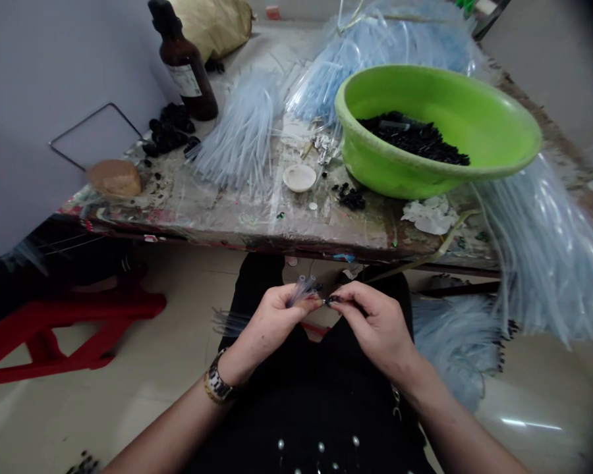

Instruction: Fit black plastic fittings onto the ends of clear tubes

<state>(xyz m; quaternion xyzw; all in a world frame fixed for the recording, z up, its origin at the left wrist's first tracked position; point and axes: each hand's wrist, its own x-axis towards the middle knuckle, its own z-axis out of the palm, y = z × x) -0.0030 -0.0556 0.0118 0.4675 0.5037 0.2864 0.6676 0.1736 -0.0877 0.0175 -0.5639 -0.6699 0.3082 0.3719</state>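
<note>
In the head view my left hand point(281, 316) is closed around a small bunch of clear plastic tubes point(302, 289), whose other ends stick out behind the wrist. Between thumb and finger of my right hand point(373, 319) is a small black plastic piece point(333, 299), held against the end of one tube at the left fingertips. Whether the piece sits on the tube or only touches it, I cannot tell. Both hands are above my lap, in front of the table edge.
A green basin point(439, 178) holding many black pieces stands on the worn table point(188, 210). Around it lie bundles of clear tubes point(247, 125), a small white dish point(299, 178) and loose black pieces point(350, 196). A brown bottle point(190, 72) stands back left. A red stool point(74, 322) is at left.
</note>
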